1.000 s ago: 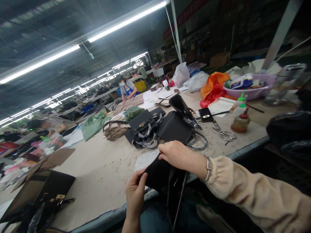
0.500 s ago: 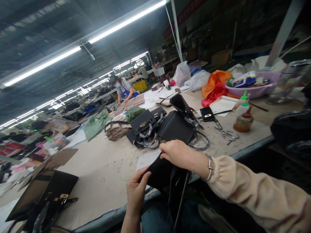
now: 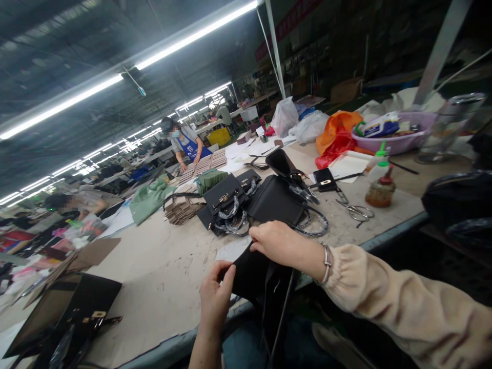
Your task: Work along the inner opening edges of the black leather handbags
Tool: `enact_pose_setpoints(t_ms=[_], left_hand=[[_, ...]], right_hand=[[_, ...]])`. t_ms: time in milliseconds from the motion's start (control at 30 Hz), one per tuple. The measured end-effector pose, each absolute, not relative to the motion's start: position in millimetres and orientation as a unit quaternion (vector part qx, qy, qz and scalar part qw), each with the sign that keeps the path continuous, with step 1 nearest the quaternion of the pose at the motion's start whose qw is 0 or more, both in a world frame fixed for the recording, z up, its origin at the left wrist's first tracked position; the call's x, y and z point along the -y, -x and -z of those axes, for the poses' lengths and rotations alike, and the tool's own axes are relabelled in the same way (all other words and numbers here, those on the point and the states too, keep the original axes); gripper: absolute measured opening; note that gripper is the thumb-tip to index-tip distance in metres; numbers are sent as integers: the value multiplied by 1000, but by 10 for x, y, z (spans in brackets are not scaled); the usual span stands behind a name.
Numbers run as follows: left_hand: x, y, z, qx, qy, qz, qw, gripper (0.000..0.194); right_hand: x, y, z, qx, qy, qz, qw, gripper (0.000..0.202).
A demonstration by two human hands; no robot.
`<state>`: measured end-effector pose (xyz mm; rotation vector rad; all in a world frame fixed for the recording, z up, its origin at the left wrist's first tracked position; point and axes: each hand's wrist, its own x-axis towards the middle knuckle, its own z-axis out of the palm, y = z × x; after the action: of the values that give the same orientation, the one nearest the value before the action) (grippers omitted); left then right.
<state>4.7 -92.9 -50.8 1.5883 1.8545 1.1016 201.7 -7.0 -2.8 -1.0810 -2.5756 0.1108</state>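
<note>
While the right hand [image 3: 282, 246] pinches the black piece [image 3: 249, 279] by the table's near edge [image 3: 171, 344], the left hand [image 3: 215, 300] now curls tighter at its corner — whether gripping, I cannot tell — perhaps to readjust

The held piece [image 3: 249, 277] is black, the sleeve [image 3: 400, 287] cream, the bracelet [image 3: 326, 264] silvery, the desk [image 3: 161, 277] beige with dark specks, the handbags [image 3: 230, 185] black with gold fittings, the basin [image 3: 395, 145] lilac, the rumpled cloth [image 3: 148, 201] green.
</note>
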Motion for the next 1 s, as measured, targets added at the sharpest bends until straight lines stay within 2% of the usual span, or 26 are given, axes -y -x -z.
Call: enact_pose_setpoints(t_ms=[233,500,767,1000], left_hand=[[725,-67,331,-646,-642,-350,219,22],[696,-51,495,-656,-586,-380,287,23],[658,6,580,-653,-583,-385,294,24],[640,11,565,-626,-600,-390,309,20]], right_hand=[[68,-2034,32,906,382,-46,178,16],[44,-2098,26,907,383,-55,167,17],[92,-2118,50,900,381,-65,199,21],[44,-2095,61,905,380,-56,182,15]])
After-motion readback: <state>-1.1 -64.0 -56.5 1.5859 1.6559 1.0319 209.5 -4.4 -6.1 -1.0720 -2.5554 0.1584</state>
